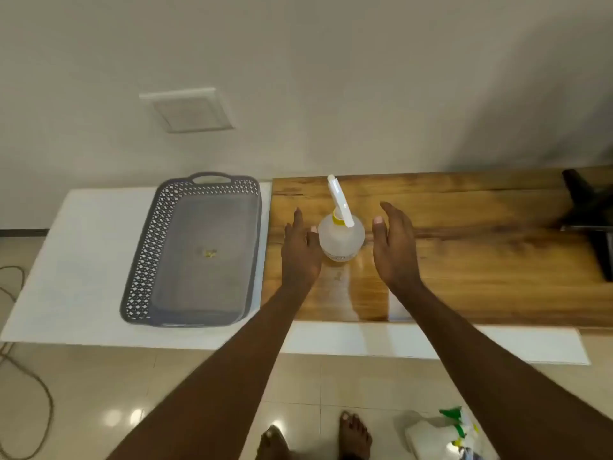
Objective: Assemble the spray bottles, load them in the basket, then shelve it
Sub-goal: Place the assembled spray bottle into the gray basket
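A clear round spray bottle (341,239) with a white trigger head and a yellow collar stands upright on the wooden board (464,247). My left hand (301,252) is right beside its left flank, fingers apart, thumb near or touching the bottle. My right hand (394,242) is held open a short gap to the bottle's right, palm facing it. A grey perforated basket (139,260) with a handle lies on the white tabletop (76,260) to the left, holding only a small yellowish scrap.
A black stand (593,220) rests on the board's right end. On the tiled floor at bottom right sits a white bag (441,436) with green and white items. A cable (30,376) loops on the floor at left. The wall is close behind.
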